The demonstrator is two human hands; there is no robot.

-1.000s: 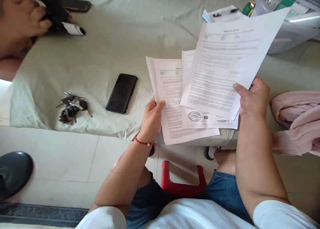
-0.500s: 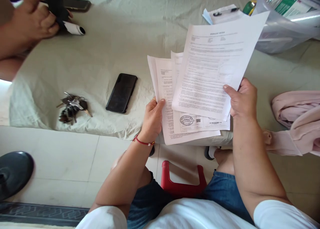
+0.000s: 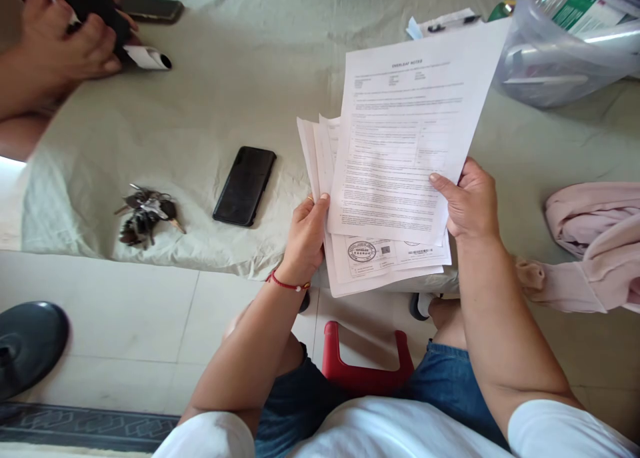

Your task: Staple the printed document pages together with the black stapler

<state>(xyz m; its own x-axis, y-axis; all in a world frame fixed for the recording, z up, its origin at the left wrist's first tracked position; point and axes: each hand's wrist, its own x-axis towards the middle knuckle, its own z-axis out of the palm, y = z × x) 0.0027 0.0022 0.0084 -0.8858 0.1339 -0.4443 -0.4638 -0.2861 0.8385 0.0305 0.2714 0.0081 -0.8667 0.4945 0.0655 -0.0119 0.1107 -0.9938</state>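
While the phone [image 3: 244, 186] lies flat on the green cloth [image 3: 240, 85], the papers are held just to its right, over the near edge of that cloth. The left hand [image 3: 306, 235], just right of the phone and slightly nearer the wearer, is closed on the left edge of the lower sheets [image 3: 373, 258], thumb on top; a ring and a red bracelet [image 3: 287, 285] are noted. The right hand [image 3: 473, 201], well to the phone's right, grips the top sheet [image 3: 400, 138] by its right edge, thumb pressed on the print. That sheet is headed "Overleaf Notes" and overlaps the lower ones, which show an oval stamp and a barcode; the sheet count cannot be told. Whether the left thumb touches the top sheet is likewise unclear. Keys [image 3: 149, 215] lie in a bunch left of the phone. Beyond it and to the left, another person's hand [image 3: 85, 41] is by a dark object, a paper roll [image 3: 150, 58] and a second handset [image 3: 153, 9]. Beyond it and far right are a pen [image 3: 454, 23] and a clear tub [image 3: 555, 78]; pink fabric [image 3: 595, 225] lies well to its right.
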